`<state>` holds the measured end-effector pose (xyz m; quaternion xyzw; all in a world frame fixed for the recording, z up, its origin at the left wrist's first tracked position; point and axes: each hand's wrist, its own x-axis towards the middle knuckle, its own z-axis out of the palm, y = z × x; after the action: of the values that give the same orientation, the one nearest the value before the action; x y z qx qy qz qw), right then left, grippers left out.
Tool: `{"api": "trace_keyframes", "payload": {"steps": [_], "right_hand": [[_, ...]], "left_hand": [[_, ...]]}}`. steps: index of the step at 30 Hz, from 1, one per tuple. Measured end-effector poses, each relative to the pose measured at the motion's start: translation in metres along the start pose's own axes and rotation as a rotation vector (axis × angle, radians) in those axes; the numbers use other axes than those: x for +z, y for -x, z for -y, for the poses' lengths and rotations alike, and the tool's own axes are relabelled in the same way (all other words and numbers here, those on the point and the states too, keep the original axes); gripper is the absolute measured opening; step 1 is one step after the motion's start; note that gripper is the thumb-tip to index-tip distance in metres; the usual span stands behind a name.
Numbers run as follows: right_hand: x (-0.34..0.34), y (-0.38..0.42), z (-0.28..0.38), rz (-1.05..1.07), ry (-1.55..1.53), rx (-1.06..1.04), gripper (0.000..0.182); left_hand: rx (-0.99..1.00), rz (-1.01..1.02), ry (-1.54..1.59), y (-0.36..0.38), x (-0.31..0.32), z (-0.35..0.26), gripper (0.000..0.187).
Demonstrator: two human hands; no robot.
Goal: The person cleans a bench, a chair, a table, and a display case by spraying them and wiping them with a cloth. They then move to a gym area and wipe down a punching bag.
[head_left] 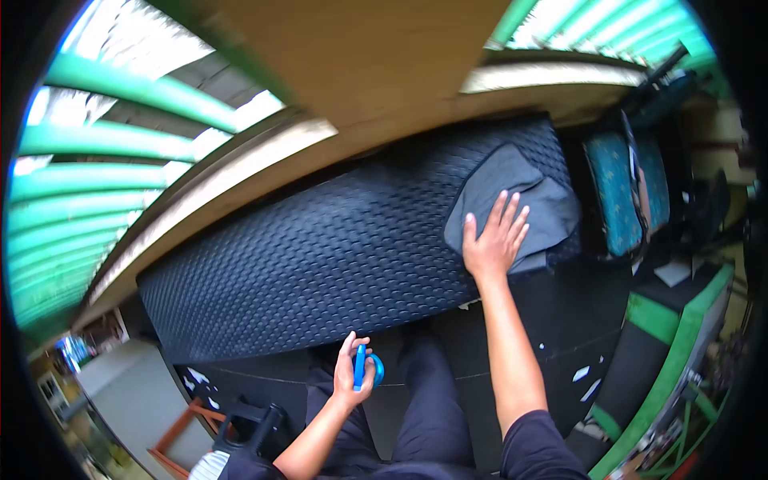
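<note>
My right hand [494,246] lies flat with its fingers spread on a folded grey cloth [512,192]. The cloth rests on the right end of a long black textured surface [320,248] with a woven-looking pattern. Lower down, in front of my legs, my left hand [352,372] has its fingers wrapped round a blue object [361,368], which has a straight upright part and a rounded part beside it. What the blue object is, I cannot tell.
Green slatted windows [88,192] line the wall beyond. A blue patterned chair [616,192] stands at the right, with a green-edged bench [680,344] below it. At lower left are a grey table [136,392] and a black stool [252,428]. White scraps lie on the dark floor.
</note>
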<state>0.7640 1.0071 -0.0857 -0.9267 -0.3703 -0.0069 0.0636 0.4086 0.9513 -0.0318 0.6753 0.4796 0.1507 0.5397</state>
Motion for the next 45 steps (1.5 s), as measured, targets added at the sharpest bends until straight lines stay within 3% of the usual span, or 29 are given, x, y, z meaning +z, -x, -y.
{"api": "trace_keyframes", "payload": {"steps": [9,15,21,22,28,29,31,34,37,40,45], "right_hand": [[0.014,0.135,0.291,0.249,-0.089,-0.523,0.089],[0.027,0.248,0.496,0.381,-0.085,-0.835,0.093],[0.048,0.327,0.666,0.361,-0.097,-1.045,0.096],[0.078,0.354,0.712,0.369,-0.109,-1.066,0.095],[0.088,0.425,0.845,0.246,-0.237,-1.285,0.086],[0.089,0.435,0.856,0.245,-0.189,-1.338,0.085],[0.068,0.458,0.876,0.483,0.033,-1.515,0.079],[0.068,0.484,0.852,0.467,-0.13,-1.607,0.08],[0.052,0.496,0.814,0.612,-0.248,-1.724,0.062],[0.054,0.5,0.77,0.625,-0.53,-1.738,0.048],[0.049,0.484,0.713,0.519,-0.34,-1.881,0.06]], "left_hand": [[-0.133,-0.34,0.147,0.06,-0.11,0.062,0.066],[-0.292,-0.598,0.151,0.128,-0.232,0.128,0.065],[-0.382,-0.839,0.212,0.181,-0.311,0.18,0.063],[-0.425,-0.86,0.242,0.188,-0.336,0.212,0.063],[-0.494,-1.037,0.299,0.217,-0.352,0.231,0.062],[-0.503,-1.038,0.315,0.219,-0.352,0.234,0.062],[-0.516,-1.06,0.34,0.223,-0.355,0.238,0.063],[-0.515,-1.069,0.39,0.216,-0.35,0.228,0.064],[-0.515,-1.067,0.438,0.206,-0.347,0.219,0.066],[-0.51,-1.036,0.441,0.197,-0.345,0.212,0.067],[-0.513,-0.933,0.375,0.19,-0.35,0.2,0.069]]}}
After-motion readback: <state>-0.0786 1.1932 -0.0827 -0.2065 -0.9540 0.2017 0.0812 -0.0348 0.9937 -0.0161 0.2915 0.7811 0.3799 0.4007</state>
